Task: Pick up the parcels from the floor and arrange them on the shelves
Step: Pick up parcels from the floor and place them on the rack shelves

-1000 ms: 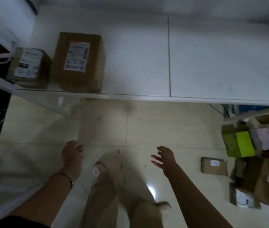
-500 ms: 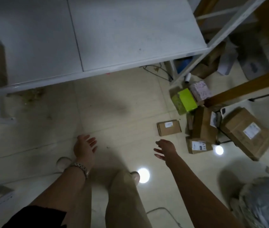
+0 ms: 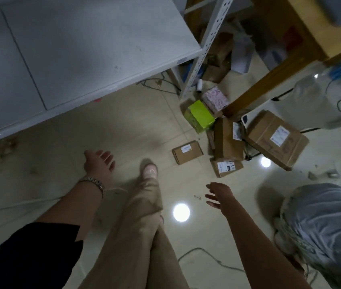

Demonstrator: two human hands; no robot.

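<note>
The pile of parcels is on the floor at about 2 o'clock in the head view, clustered round the foot of the shelf post. The nearest loose piece is a small flat parcel lying alone on the tile, just apart from the rest. From the right hand it lies at about 11 o'clock and near; from the left hand it is at about 3 o'clock and clearly farther, with the forward foot between them. The right arm therefore looks the better placed for the reach. A labelled parcel sits closer still, at roughly 12 o'clock from that hand. The flat parcel's long axis runs from about 8 to 2 o'clock, so a hand coming in from the right would probably meet its long side rather than an end (a judgement from its outline only). Both hands are released, fingers spread and loosely extended, grasping nothing and well above the floor. A green box and a large carton lie beyond, at 12 to 2 o'clock from the right hand. Compared with a second ago, the view has swung rightward. The two brown parcels then seen on the shelf have left the frame, the pile has moved from the right edge toward the centre, and one foot has stepped toward it, while both hands remain empty.
</note>
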